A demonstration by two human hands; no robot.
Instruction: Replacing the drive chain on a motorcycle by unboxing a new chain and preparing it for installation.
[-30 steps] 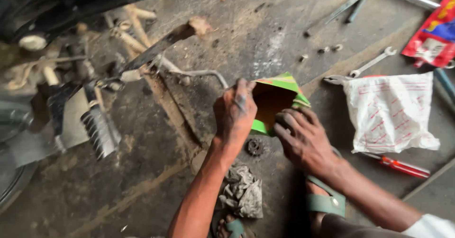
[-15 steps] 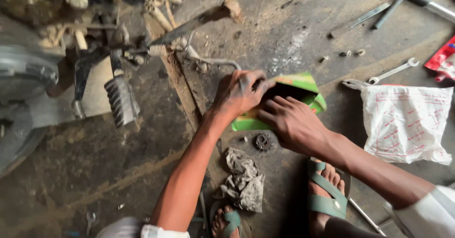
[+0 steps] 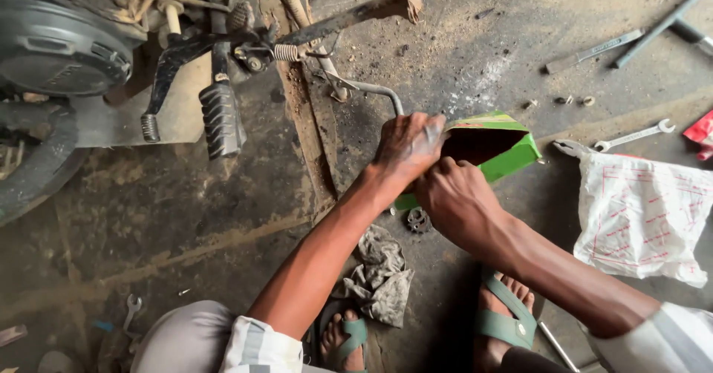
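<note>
Both hands [image 3: 434, 172] grip green carton's [image 3: 512, 158] open edge.

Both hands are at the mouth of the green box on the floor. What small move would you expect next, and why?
Probably the right hand slides further into the green box to pull out whatever is inside. The left hand grips the box's open end and steadies it, the flaps are open, and the right hand's fingers sit at the dark opening. The contents are hidden.
</note>
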